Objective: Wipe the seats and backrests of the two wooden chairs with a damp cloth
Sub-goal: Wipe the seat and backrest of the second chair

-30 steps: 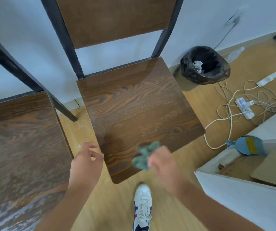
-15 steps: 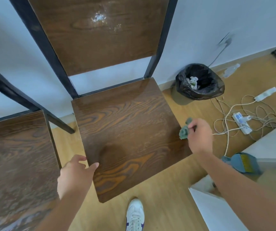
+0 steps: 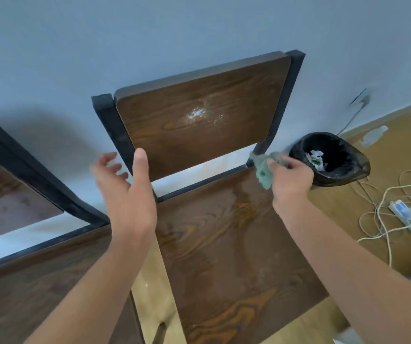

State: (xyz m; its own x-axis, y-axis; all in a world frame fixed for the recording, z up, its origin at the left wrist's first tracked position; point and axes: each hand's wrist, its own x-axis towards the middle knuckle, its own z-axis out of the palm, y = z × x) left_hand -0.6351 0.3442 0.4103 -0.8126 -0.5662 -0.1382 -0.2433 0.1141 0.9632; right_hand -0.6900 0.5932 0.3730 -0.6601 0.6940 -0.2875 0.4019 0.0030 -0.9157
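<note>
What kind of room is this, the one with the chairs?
Probably a plain office or spare room, indoors. Two wooden chairs stand against a bare painted wall, beside a black-lined bin, with a power strip and loose white cables on a wood-look floor.

Open gap between backrest (image 3: 199,115) and seat (image 3: 236,244) at frame centre is flanked by black frame posts (image 3: 115,130); its left end is blocked by the left hand (image 3: 125,192), its right end by the right hand (image 3: 291,177) bunched around the cloth (image 3: 262,170). Narrow floor strip (image 3: 154,294) at lower centre is pinched between the two seats. Right side is cluttered by bin (image 3: 331,157) and cables (image 3: 383,209); the wall is left bare across the top.
</note>
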